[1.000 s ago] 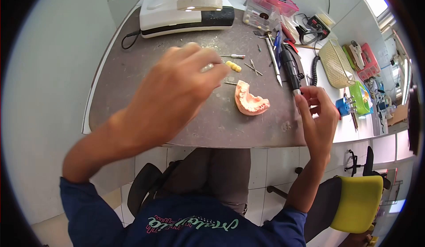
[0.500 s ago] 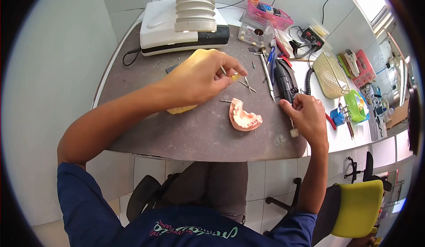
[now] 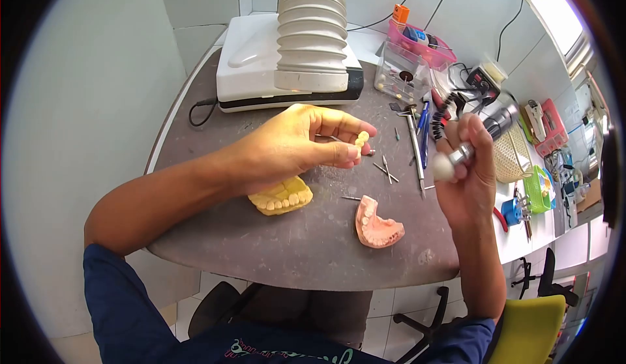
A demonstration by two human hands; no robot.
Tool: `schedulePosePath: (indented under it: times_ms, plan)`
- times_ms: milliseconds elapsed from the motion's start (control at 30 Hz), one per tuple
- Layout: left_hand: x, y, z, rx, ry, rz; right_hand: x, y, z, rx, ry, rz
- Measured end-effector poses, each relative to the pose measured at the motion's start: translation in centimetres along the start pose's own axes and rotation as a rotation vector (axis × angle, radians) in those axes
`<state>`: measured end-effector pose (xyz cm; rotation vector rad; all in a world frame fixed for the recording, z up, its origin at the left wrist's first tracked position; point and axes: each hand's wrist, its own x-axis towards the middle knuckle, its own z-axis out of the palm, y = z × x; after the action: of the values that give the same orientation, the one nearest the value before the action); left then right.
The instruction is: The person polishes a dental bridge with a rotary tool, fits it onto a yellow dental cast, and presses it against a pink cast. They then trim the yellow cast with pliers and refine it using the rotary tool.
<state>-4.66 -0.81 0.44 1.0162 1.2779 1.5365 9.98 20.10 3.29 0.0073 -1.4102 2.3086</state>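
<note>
Between the thumb and fingers of my left hand [image 3: 303, 142] is a small yellowish dental bridge [image 3: 361, 140], held above the middle of the bench. My right hand [image 3: 471, 188] is wrapped round a black and silver rotary handpiece [image 3: 499, 123], raised off the bench at the right. A round white polishing buff [image 3: 444, 168] sits on its tip, pointing left, apart from the bridge. Below my left hand rests a yellow dental cast [image 3: 282, 198], partly hidden by the wrist. A pink dental cast [image 3: 378, 226] lies on the bench between my hands, lower down.
Loose burs [image 3: 387, 170] lie beyond the pink cast. A white machine [image 3: 248, 51] with a ribbed hose [image 3: 312, 31] stands at the back. Slim tools [image 3: 415, 145], a clear box [image 3: 399, 74], a pink tray [image 3: 424, 48] and a cream basket [image 3: 512, 159] line the right side.
My right hand has lifted the handpiece off the bench and turned its tip leftward. My left hand still holds the bridge, now more plainly visible. The view has shifted, uncovering more of the yellow cast.
</note>
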Motion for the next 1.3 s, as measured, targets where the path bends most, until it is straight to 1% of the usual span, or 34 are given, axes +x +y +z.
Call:
schedulePosePath:
  times_ms: [33,100,167,233,300,333,367,433,467,600,733,833,900,1033,1100,1167,1233,1300]
  plan:
    - [0.0,0.1,0.1,0.013,0.013,0.006,0.2,0.4,-0.2,0.018,0.061,0.017]
    - [-0.4,0.3,0.3,-0.007,0.013,-0.006,0.7,1.6,0.7,-0.220,0.031,-0.110]
    - [-0.7,0.3,0.2,-0.052,-0.001,0.006,0.6,2.5,0.0,-0.445,-0.064,-0.273]
    - [-0.8,0.5,0.2,-0.027,0.019,-0.001,-0.2,3.0,-0.3,-0.626,-0.127,-0.371]
    - [-0.8,0.4,0.1,-0.071,0.019,-0.013,-1.1,3.2,-0.8,-0.832,-0.182,-0.423]
    - [-0.8,0.5,0.1,-0.072,0.022,-0.019,-1.5,3.3,-0.9,-0.869,-0.206,-0.477]
    - [-0.9,0.8,0.1,-0.039,0.029,-0.029,-1.3,3.7,-1.1,-0.866,-0.204,-0.472]
    - [-0.9,0.8,0.1,-0.005,0.035,-0.039,-0.8,4.6,-1.4,-0.868,-0.326,-0.671]
    - [-0.9,0.5,0.0,-0.014,0.040,-0.029,-0.6,4.3,-1.1,-0.937,-0.351,-0.708]
    - [-0.8,0.4,0.1,-0.031,0.056,-0.014,-0.6,4.6,-1.1,-0.966,-0.321,-0.684]
    - [-0.9,0.3,-0.1,-0.043,0.042,-0.015,-0.6,4.5,-1.1,-0.970,-0.332,-0.669]
    - [-0.9,0.1,-0.2,-0.073,0.026,-0.017,-0.4,4.5,-0.9,-0.985,-0.287,-0.628]
    - [-0.8,-0.1,-0.4,-0.097,0.020,-0.022,-0.2,4.3,-0.8,-0.998,-0.427,-0.667]
    - [-0.8,0.1,-0.2,-0.098,0.018,-0.040,-0.5,4.2,-0.6,-1.007,-0.445,-0.663]
    - [-0.9,0.2,-0.1,-0.109,0.042,-0.052,-0.5,4.5,-0.8,-1.002,-0.333,-0.613]
    - [-0.8,0.2,-0.2,-0.108,0.035,-0.058,-0.5,4.6,-0.7,-0.976,-0.342,-0.590]
    - [-0.8,0.2,-0.3,-0.107,0.027,-0.064,-0.4,4.4,-0.5,-0.990,-0.441,-0.658]
    - [-0.8,0.1,-0.4,-0.097,0.031,-0.067,-0.2,4.5,-0.8,-1.008,-0.426,-0.679]
